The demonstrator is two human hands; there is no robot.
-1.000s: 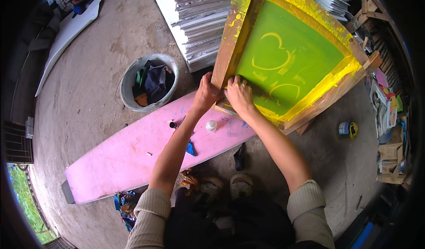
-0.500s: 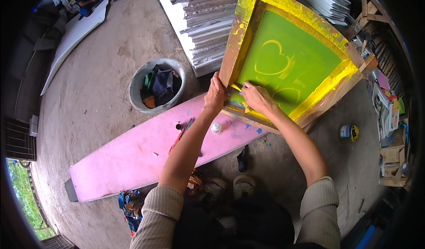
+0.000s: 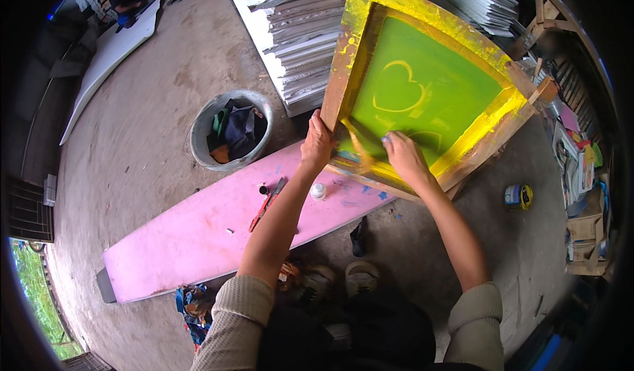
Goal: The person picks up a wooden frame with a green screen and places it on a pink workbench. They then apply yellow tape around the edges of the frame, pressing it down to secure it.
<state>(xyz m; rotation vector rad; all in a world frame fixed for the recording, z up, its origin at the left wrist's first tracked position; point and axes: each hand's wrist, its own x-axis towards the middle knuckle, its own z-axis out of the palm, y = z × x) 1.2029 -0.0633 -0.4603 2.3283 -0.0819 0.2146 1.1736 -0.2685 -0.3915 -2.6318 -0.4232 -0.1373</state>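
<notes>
Two hands work on the screen frame [image 3: 422,87], which I see propped tilted on the pink board [image 3: 198,239], yellow-edged with green mesh bearing a heart outline. My left hand [image 3: 317,143] grips the frame's left edge. My right hand [image 3: 404,158] presses flat on the mesh, fingers extended. A small white bottle [image 3: 318,191] stands nearby.
</notes>
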